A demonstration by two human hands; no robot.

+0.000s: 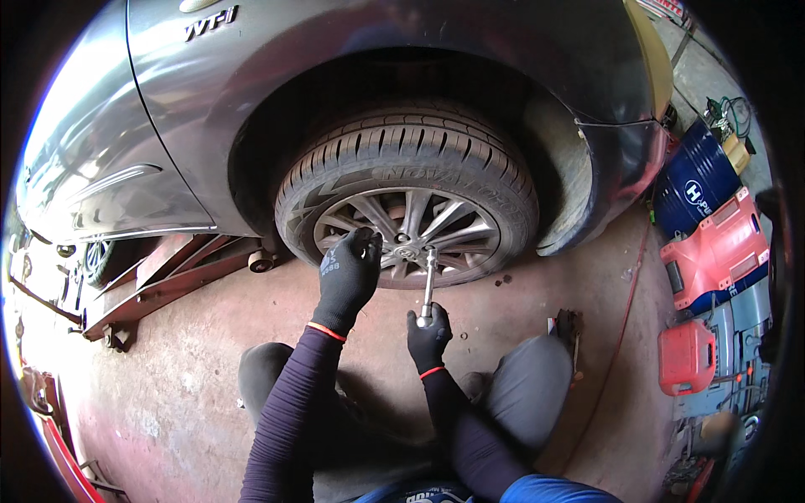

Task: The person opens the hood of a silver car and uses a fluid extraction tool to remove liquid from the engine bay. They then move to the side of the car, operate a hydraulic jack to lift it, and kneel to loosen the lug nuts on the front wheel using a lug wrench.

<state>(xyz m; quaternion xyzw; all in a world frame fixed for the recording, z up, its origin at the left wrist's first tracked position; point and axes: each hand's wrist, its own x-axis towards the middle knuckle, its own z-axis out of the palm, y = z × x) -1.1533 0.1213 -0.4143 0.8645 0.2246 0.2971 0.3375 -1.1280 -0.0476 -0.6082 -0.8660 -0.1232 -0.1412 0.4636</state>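
A car wheel (406,220) with a silver multi-spoke alloy rim (369,210) stands in front of me under a dark fender. My right hand (429,337), in a black glove, is wrapped round the lower end of a silver socket wrench (428,289). The tool's far end reaches the rim just right of the hub cap (407,252). My left hand (350,275), gloved too, is raised at the rim's left side with its fingers curled together. What its fingertips hold, if anything, is too dark to make out.
A red floor jack (151,281) lies beside the car at left. To the right stand a blue drum (698,180), a red plastic piece (719,247) and a red jerrycan (686,356). A thin red hose (625,331) runs along the floor (201,377).
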